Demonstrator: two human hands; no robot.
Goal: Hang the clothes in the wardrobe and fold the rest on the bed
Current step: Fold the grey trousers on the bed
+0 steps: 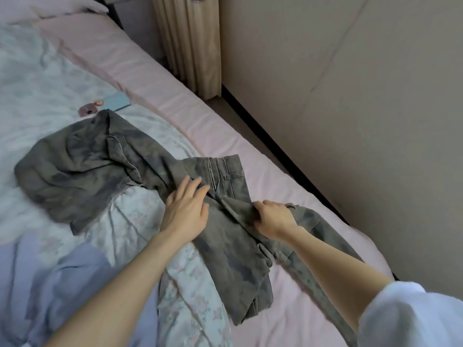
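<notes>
A lavender garment [57, 279] lies nearest, crumpled beside the grey trousers [140, 176] sprawled across the bed [288, 309]. The left hand [186, 209] rests flat on the trousers with fingers straight, probably pinning the cloth so it cannot slide. The right hand [274, 217] clenches a bunched fold just right of that, likely to draw the seat straight for folding.

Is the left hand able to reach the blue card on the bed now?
Probably yes: the left hand lies open on the grey trousers, and only they lie before the blue card.
</notes>
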